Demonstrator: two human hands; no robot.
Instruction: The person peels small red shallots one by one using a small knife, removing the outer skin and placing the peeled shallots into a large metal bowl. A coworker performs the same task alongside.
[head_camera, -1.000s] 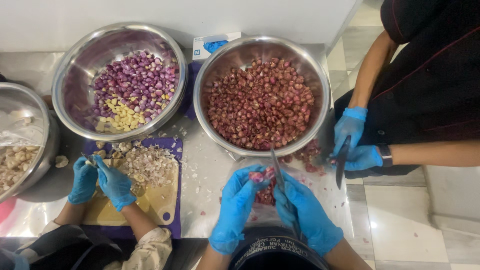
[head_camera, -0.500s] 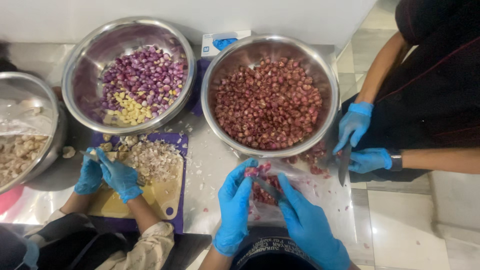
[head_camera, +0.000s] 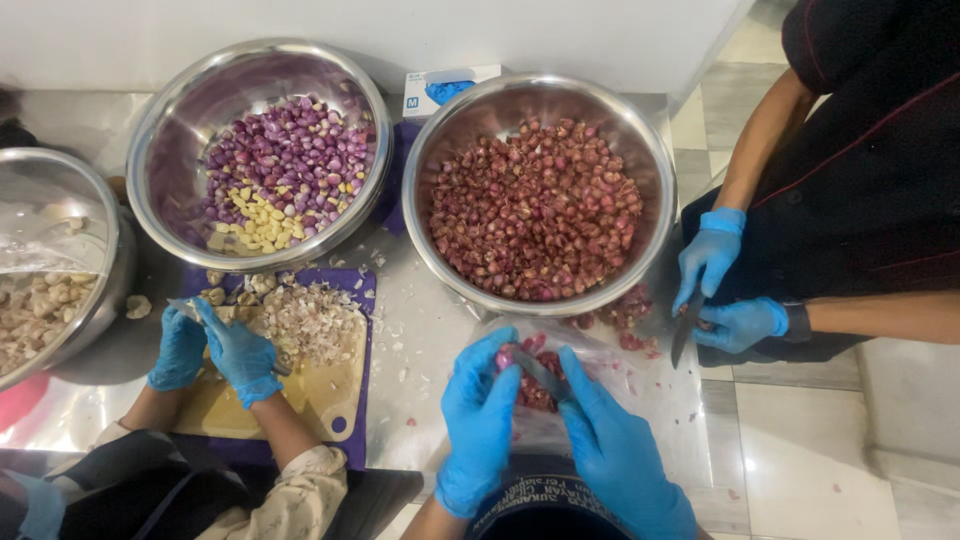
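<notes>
The person's left hand (head_camera: 480, 420) and right hand (head_camera: 615, 450), both in blue gloves, meet low at the middle of the steel counter (head_camera: 420, 340) over a clear plastic bag (head_camera: 600, 380). The left hand's grip is closed around a small red shallot (head_camera: 508, 357), pinched at the fingertips. The right hand is wrapped shut on the handle of a small knife (head_camera: 540, 375), whose blade points across to the shallot and seems to touch it.

Just beyond the hands stands a big steel bowl (head_camera: 650, 170) heaped with unpeeled red shallots (head_camera: 535, 210), so by the look of it most of the peeling is left. To its left a second bowl (head_camera: 160, 170) holds peeled purple shallots (head_camera: 290, 165) with some pale garlic cloves (head_camera: 255, 220), filling only part of the bottom; the finished share is the smaller one. Reddish skins lie on the bag under the hands.

At lower left a co-worker's gloved hands (head_camera: 215, 345) work on a pile of garlic (head_camera: 300, 320) on a yellowish cutting board (head_camera: 300, 400). At right another person in dark clothes holds a knife (head_camera: 688, 325) in gloved hands. A third bowl (head_camera: 105, 250) sits at the far left edge
</notes>
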